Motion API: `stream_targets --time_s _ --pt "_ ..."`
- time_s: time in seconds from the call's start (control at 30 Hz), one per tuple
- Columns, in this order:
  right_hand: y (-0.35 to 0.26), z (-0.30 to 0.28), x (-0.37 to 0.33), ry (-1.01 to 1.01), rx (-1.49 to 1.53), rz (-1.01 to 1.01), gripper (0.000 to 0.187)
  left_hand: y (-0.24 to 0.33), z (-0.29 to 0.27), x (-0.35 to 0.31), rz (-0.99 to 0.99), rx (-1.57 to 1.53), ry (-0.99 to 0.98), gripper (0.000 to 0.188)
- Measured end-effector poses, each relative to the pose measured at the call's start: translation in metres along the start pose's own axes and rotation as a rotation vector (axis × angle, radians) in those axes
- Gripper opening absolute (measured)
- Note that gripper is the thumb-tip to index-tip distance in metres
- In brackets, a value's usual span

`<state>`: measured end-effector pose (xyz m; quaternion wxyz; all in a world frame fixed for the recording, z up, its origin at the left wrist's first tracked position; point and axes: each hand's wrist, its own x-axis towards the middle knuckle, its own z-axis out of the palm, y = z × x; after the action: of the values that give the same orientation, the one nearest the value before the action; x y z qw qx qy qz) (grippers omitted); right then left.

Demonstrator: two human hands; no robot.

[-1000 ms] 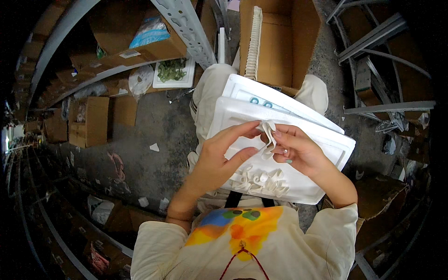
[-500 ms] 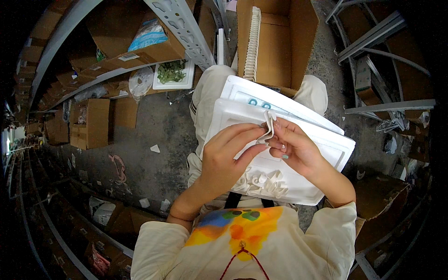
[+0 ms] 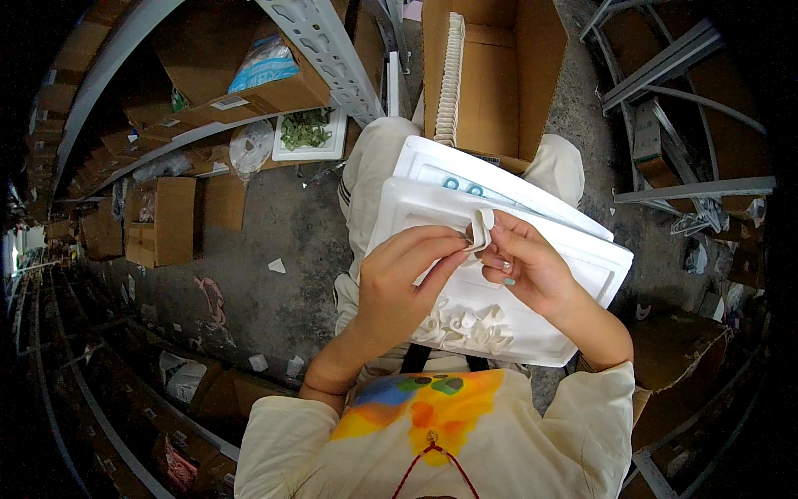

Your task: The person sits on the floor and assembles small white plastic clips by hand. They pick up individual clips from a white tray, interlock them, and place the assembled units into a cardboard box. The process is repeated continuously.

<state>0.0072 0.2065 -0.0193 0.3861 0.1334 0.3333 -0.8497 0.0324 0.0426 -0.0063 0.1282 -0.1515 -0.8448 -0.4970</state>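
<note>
Both hands meet over a white foam tray resting on my lap. My left hand and my right hand pinch a small white curved strip between their fingertips, held just above the tray. A heap of several similar white curled pieces lies in the tray's near part. Under this tray sits a second white tray with blue rings showing at its edge.
An open cardboard box stands on the floor ahead with a stack of white pieces upright inside. A grey metal shelf rail runs at the left, with boxes and a tray of green bits. Metal frames lie at the right.
The hands have shifted slightly up the tray, still working the white strip between the fingertips. The trays have not visibly moved.
</note>
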Motion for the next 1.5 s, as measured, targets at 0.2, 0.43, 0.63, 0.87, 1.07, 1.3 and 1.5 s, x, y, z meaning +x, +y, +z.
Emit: stream_targets --time_s 0.2,0.43,0.63,0.87,1.07,1.3,1.5 --pt "0.0 -0.004 -0.001 -0.03 0.025 -0.005 0.015 0.0 -0.003 -0.001 0.004 0.06 0.018 0.015" --pt "0.0 -0.002 -0.007 0.027 -0.09 -0.097 0.013 -0.002 -0.004 -0.001 0.045 0.089 0.105 0.013" --pt "-0.004 -0.002 -0.019 -0.012 -1.04 -0.854 0.011 0.001 -0.005 0.0 0.048 0.08 0.107 0.014" --pt "0.003 0.008 -0.023 -0.016 -0.196 -0.187 0.014 0.004 -0.006 -0.003 0.149 0.117 0.07 0.017" --pt "0.008 0.006 -0.015 -0.064 0.041 -0.184 0.018 0.006 -0.007 -0.006 0.319 0.203 0.024 0.021" --pt "0.011 0.0 -0.014 -0.135 0.064 -0.142 0.026 0.011 -0.009 -0.008 0.214 0.147 -0.021 0.023" --pt "0.014 -0.002 -0.014 -0.143 0.042 -0.135 0.026 0.012 -0.009 -0.008 0.095 0.035 -0.048 0.021"
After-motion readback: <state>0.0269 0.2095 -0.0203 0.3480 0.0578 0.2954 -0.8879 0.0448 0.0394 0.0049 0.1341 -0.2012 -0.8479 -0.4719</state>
